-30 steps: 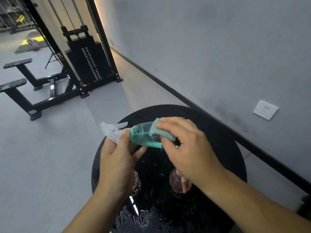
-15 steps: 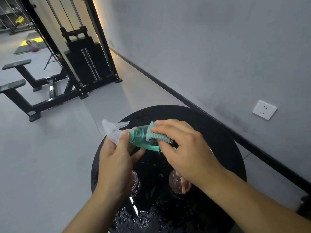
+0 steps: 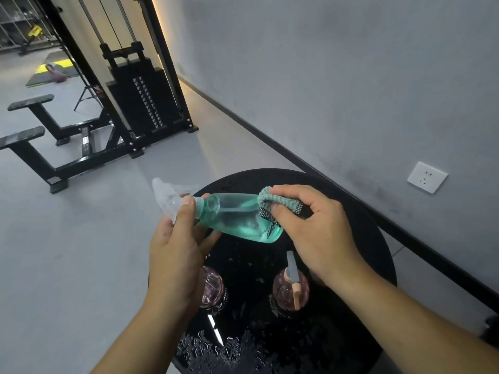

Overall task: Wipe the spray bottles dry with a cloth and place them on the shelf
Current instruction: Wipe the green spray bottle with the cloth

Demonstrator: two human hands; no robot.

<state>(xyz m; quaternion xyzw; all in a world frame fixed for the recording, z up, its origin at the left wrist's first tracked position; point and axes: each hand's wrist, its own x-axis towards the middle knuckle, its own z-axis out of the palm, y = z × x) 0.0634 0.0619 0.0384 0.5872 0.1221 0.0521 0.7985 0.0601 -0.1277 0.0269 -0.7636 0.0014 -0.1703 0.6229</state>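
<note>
Beside grey wall, wet round black table; weight machine beyond.

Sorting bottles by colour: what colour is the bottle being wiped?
Translucent teal-green bottle with a clear spray head, seen in the head view.

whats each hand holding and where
Left hand grips the green bottle at its neck; right hand pinches the cloth against the bottle's base end.

Gym: cable weight-stack machine, benches.
</note>
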